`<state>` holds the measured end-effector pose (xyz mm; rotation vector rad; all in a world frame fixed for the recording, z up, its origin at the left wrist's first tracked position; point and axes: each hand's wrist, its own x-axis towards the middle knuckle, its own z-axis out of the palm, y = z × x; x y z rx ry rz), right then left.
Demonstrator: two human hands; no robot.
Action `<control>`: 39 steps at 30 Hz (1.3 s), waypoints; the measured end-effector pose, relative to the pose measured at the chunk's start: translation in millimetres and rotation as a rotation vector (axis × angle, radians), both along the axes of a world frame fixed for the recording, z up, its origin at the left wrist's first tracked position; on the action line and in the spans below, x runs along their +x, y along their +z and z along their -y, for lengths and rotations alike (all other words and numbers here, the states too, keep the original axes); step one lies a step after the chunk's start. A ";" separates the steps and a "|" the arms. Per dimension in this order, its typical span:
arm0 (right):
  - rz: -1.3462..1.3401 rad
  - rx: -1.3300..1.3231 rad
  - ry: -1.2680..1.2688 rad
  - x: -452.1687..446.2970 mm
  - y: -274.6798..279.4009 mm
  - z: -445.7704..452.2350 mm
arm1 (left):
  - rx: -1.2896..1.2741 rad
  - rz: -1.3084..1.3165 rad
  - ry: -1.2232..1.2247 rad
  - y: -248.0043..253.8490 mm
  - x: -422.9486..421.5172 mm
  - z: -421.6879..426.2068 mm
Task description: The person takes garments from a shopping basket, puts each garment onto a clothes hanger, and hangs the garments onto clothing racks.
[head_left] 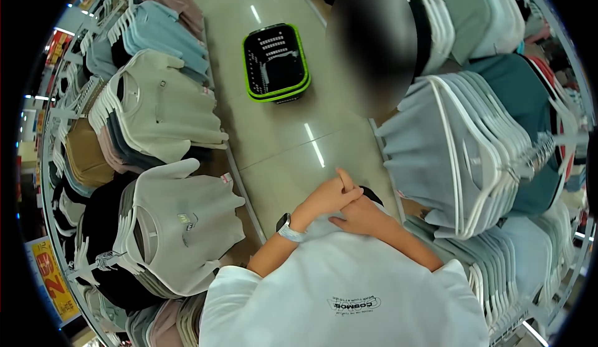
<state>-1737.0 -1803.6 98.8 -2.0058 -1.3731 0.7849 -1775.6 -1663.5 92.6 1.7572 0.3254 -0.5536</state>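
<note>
Floor tiles [268, 132] are flanked on both sides by racks hung with tops: a pale top [174, 107] and a printed top [187, 222] are seen on the left, and a row of grey tops [448, 147] on the right. A yellow sign [53, 281] is shown at the left edge. At the upper right, part of the aisle is covered by a dark blur [374, 42], and what is behind it cannot be told.

The left hand [327, 194] and the right hand [361, 215] are brought together in front of the white shirt [349, 272], with the left fingers laid across the right hand. A watch [283, 222] is worn on the left wrist. The fingers are held close rather than spread, and nothing is seen pinched between them. The palms are hidden, so whether anything is enclosed there cannot be told.

Ahead of the hands and well apart from them, the basket [246, 73] is set upright on the floor, black with a green rim. Its contents cannot be made out.

No handling seems to be under way; the posture is judged to be one of waiting or looking. Before anything could be gripped, the hands would have to be parted. For the basket, a low forward reach would be needed; for a top, a sideways reach to its hanger.
</note>
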 end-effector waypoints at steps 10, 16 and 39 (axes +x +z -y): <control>0.042 -0.028 0.194 72.3 -55.1 -116.8 | -0.048 0.078 0.096 -63.4 56.4 -113.9; -0.270 -0.201 0.285 181.7 -104.8 -227.1 | 0.197 0.042 0.161 -99.7 144.8 -213.5; -0.560 -0.139 -0.774 353.9 -478.7 -467.8 | 0.504 -0.065 0.321 -425.0 302.2 -461.1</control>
